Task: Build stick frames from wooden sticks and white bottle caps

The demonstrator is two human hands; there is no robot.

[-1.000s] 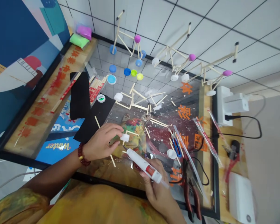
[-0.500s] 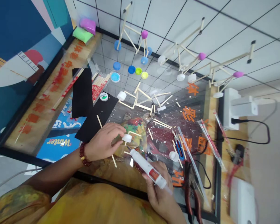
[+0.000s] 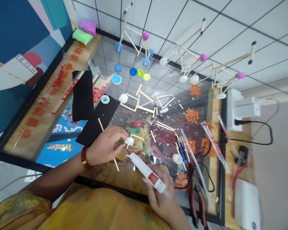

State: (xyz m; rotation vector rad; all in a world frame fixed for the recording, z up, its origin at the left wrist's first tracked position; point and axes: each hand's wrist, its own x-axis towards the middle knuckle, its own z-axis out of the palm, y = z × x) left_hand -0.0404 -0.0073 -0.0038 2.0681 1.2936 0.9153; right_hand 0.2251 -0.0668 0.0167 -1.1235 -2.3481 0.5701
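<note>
Biggest risk here is probably burnt fingers, tbh. The white and red glue gun (image 3: 144, 169) is gripped in the right hand (image 3: 160, 185), fingers wrapped around its handle, and its nozzle is aimed just beside the fingertips of the left hand (image 3: 107, 143). If it's hot, one small slip of either wrist could do it. The left hand is partly curled, with the white cap (image 3: 129, 141) pinched between thumb and fingertips. Only an edge seems to be gripped, so the cap could be twisted out of line if the nozzle gets bumped against it. Whether the two are touching can't be told. A stray drip could also get the long stick (image 3: 100, 124) under the left hand glued to the worktop (image 3: 124, 191).

As for direction: the gun's long axis is laid diagonally, nozzle up and to the left towards the cap, clear tail end down and to the right. Both are held over the near middle of the worktop. The cap is short and round, so no real long axis there, but a thin stick (image 3: 138, 137) is angled off to its right.
</note>
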